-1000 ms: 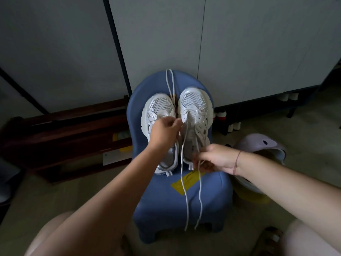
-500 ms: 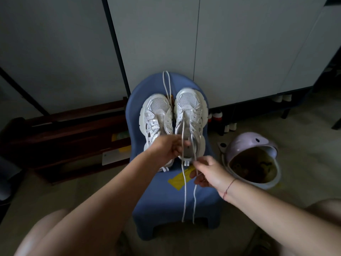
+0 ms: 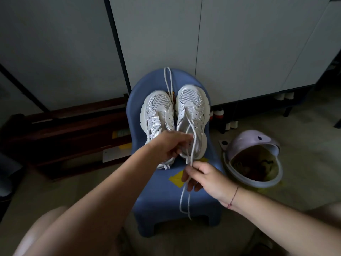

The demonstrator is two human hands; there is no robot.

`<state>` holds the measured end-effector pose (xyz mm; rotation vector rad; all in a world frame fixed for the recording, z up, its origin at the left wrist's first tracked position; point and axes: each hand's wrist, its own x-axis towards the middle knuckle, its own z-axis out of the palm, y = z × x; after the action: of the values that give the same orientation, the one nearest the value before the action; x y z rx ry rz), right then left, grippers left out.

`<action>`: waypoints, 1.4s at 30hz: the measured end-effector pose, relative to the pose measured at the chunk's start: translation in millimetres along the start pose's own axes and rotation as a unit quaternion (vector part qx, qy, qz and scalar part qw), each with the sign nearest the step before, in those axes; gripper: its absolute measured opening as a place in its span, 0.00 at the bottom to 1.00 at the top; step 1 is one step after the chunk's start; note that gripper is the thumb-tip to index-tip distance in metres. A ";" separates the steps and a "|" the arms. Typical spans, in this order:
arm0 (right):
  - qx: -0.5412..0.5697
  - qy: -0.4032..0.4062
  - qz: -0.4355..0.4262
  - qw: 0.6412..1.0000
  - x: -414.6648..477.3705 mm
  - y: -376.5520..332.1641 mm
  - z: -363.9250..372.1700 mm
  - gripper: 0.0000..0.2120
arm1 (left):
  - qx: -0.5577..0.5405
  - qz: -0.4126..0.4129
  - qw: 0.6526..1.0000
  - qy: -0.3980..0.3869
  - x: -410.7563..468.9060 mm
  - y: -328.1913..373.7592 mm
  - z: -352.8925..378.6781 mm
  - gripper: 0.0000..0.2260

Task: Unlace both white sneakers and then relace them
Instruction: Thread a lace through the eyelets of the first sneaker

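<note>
Two white sneakers stand side by side on a blue plastic chair, toes toward the wall. The left sneaker has no lace in it; a loose white lace lies between the toes, running up the chair back. The right sneaker has a white lace partly threaded, both ends trailing down over the seat front. My left hand grips the right sneaker at its heel opening. My right hand pinches both lace strands just below the shoe.
A lilac helmet-shaped container lies open on the floor right of the chair. Dark wooden boards lie to the left. Grey cabinet doors stand behind, with small bottles underneath. My knees show at the bottom corners.
My left hand slid from the left sneaker's tongue to the right sneaker's heel opening. My right hand drew back toward me along the lace strands. The view shifted slightly left.
</note>
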<state>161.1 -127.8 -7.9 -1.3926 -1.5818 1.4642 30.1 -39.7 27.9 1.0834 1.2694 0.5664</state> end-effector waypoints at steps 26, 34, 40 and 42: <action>0.455 0.143 -0.041 0.878 5.1 -59.8 -79.9 0.15 | 0.006 0.206 0.978 -0.036 -14.7 10.6 25.1 0.16; 0.490 0.222 -0.025 0.843 18.1 -59.4 -106.7 0.15 | -0.041 0.174 0.975 -0.131 -10.1 3.3 18.4 0.15; 0.409 0.343 0.047 0.844 24.8 -50.8 -134.3 0.09 | 0.009 0.172 0.981 -0.092 -12.9 5.7 2.1 0.15; 0.264 0.381 0.030 0.885 25.3 -50.9 -124.7 0.15 | 0.036 0.176 0.981 -0.076 -13.5 5.3 1.7 0.15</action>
<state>250.9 -53.5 64.0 -1.4207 -0.5918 1.0459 29.4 -49.4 38.8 1.3998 0.9766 0.6925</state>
